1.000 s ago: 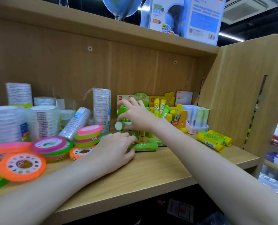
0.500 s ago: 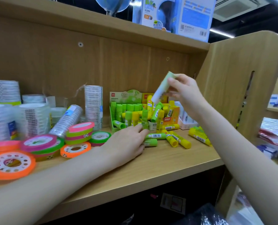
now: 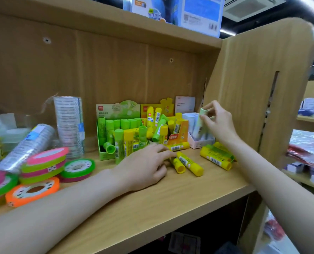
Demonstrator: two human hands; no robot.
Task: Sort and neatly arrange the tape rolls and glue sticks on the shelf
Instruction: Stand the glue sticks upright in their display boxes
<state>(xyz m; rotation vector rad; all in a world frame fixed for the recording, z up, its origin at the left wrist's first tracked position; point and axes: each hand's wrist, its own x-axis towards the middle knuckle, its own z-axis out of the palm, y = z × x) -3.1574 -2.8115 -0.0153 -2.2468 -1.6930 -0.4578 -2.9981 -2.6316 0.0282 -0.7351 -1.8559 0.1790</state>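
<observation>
Pinching a pale green glue stick [image 3: 200, 123] upright, cap up, the right hand [image 3: 219, 125] holds it over the white box [image 3: 201, 143]. Left hand [image 3: 145, 166] rests relaxed beside two yellow sticks [image 3: 189, 164] lying on the shelf [image 3: 152, 208].

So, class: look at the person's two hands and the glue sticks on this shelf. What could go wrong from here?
1. The right hand pinches a pale glue stick only near its top over the white box; it could slip.
2. The left hand rests beside loose yellow glue sticks; a nudge might roll them toward the shelf edge.
3. The orange box is crammed with tilted sticks that could spill.
</observation>
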